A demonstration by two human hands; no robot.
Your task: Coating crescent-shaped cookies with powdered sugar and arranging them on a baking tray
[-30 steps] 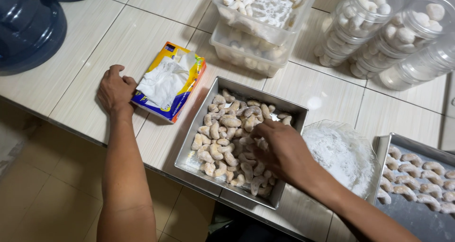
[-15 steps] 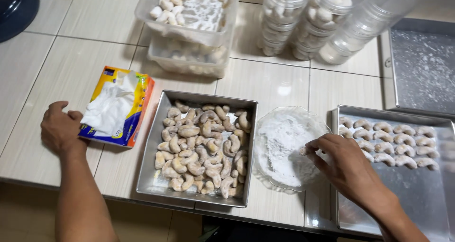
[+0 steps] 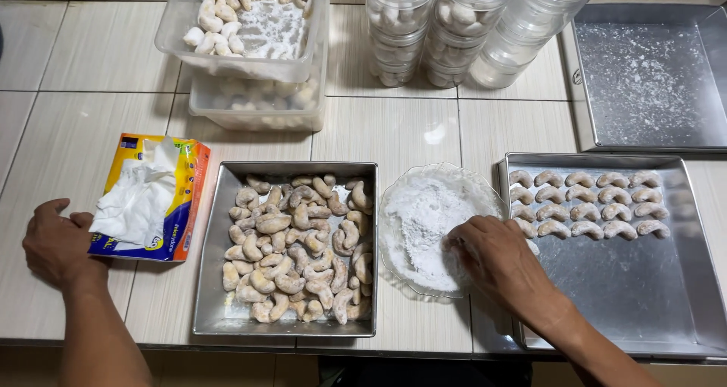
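My left hand (image 3: pixel 54 243) rests palm down on the tiled counter (image 3: pixel 68 122), just left of a yellow and blue tissue pack (image 3: pixel 151 198). My right hand (image 3: pixel 496 260) is in a clear glass bowl (image 3: pixel 394 198) of white powder, its fingers curled in the powder; whether they hold a cookie I cannot tell. Left of the bowl stands a square metal pan (image 3: pixel 216 281) heaped with plain crescent cookies (image 3: pixel 299 247). On the right, a metal tray (image 3: pixel 651 296) carries two rows of powdered crescents (image 3: pixel 587 204).
At the back stand two stacked clear tubs (image 3: pixel 250 61) of coated cookies and three clear jars (image 3: pixel 447 23), two filled. An empty, powder-dusted metal tray (image 3: pixel 651 84) lies at the back right. The counter's front edge runs below the pans.
My right hand left the pan of plain cookies, moved right and went into the powder bowl. The view shifted right. My left hand stayed beside the tissue pack.
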